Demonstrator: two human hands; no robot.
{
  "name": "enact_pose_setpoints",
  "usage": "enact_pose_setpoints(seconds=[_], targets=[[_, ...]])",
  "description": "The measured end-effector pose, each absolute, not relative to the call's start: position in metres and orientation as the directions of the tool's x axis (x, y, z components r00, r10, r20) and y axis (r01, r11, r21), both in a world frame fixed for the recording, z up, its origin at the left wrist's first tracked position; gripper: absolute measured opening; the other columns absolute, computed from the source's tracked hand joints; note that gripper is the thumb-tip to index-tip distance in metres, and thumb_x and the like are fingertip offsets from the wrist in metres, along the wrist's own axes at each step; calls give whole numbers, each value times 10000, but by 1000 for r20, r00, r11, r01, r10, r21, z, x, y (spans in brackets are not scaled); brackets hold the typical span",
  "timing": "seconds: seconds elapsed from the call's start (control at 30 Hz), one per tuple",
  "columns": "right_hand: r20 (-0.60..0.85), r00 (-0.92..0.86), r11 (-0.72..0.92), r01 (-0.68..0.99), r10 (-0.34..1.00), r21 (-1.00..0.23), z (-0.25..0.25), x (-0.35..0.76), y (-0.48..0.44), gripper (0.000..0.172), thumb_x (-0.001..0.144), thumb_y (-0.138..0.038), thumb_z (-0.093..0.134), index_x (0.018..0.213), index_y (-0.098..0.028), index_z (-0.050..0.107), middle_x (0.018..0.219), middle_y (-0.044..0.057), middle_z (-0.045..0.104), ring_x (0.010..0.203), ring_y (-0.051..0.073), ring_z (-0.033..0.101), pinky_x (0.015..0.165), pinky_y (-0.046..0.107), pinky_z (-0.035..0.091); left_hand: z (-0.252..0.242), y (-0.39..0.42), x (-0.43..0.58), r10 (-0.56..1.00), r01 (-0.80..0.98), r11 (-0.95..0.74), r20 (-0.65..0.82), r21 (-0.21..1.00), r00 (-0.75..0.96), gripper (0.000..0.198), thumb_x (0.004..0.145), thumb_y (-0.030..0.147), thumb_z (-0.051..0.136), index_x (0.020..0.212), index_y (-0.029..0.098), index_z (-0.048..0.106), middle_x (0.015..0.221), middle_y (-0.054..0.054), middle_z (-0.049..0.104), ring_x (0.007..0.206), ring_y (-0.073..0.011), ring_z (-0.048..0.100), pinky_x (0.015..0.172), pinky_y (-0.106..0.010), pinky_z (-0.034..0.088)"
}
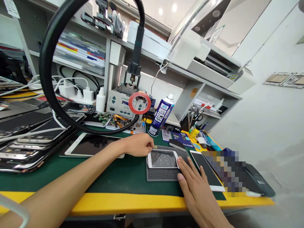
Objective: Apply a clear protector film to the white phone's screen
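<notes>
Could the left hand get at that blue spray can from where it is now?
Probably yes: the blue spray can stands just beyond the left hand, with nothing visible blocking the way. That hand is curled by the white-framed phone, so it would likely need to open first.

Device repair workshop: hot-air station on bench, stacked screens, loose circuit boards, green work mat.
</notes>
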State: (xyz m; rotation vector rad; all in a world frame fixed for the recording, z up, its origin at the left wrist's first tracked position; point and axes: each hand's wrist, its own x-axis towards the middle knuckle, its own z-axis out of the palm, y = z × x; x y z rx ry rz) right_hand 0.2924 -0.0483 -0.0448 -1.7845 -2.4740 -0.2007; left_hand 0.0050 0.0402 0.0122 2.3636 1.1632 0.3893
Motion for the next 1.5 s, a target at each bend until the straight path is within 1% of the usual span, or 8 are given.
enact_pose_setpoints(seconds=[0.17,0.4,0.63,0.73,0.87,1.1,1.27,1.5], targets=[[134,-312,306,950,941,60,-40,284,-33,563,1081,-435,231,1597,-241,342,1633,14,341,1546,296,204,1213,665,202,13,40,5,799,662,-524,41,536,600,305,817,218,564,1038,188,771,1076,-82,785,948,-241,714,734,-278,531],[129,-314,308,949,941,68,-33,270,-19,593,1077,-465,207,1594,-216,356,1635,28,340,1546,322,194,1221,655,164,12,40,7,801,662,-524,44,535,598,297,837,201,536,1014,185,774,1104,-86,781,979,-246,709,809,-296,537],[92,-395,396,918,914,16,-29,243,-21,633,1076,-532,160,1622,-232,270,1662,-10,246,1557,332,132,1216,690,121,5,45,7,801,662,-535,68,524,594,324,830,155,507,1016,189,770,1128,-81,775,1040,-248,698,903,-317,516],[75,-435,436,900,897,-3,-25,227,-24,643,1076,-532,141,1622,-217,269,1667,-15,214,1558,340,118,1217,695,102,5,46,7,801,663,-540,73,519,595,333,833,151,499,1038,182,760,1123,-84,774,1041,-249,696,890,-313,516],[48,-481,483,875,875,-34,-20,208,-28,646,1075,-526,130,1624,-205,248,1670,-20,178,1559,347,94,1215,705,77,6,45,7,807,673,-532,67,513,587,337,833,153,498,1059,179,748,1105,-92,776,1008,-252,703,820,-301,523],[6,-503,501,859,864,-111,-16,193,-35,643,1070,-567,112,1625,-252,189,1670,-58,129,1564,322,18,1220,690,11,10,43,5,814,689,-514,38,510,579,338,846,146,488,1067,177,743,1086,-89,779,964,-243,707,749,-283,525],[9,-504,500,855,864,-138,-18,196,-45,618,1071,-575,131,1622,-296,159,1663,-100,106,1567,300,17,1236,658,0,13,41,5,815,691,-513,34,509,579,357,857,133,486,1104,158,742,1146,-98,766,1014,-237,702,776,-263,525],[7,-513,508,848,858,-153,-22,200,-59,608,1069,-569,154,1622,-315,167,1654,-113,119,1562,330,55,1222,695,16,12,40,6,820,697,-511,42,504,570,362,866,117,481,1110,152,746,1182,-105,760,1078,-246,694,843,-274,529]])
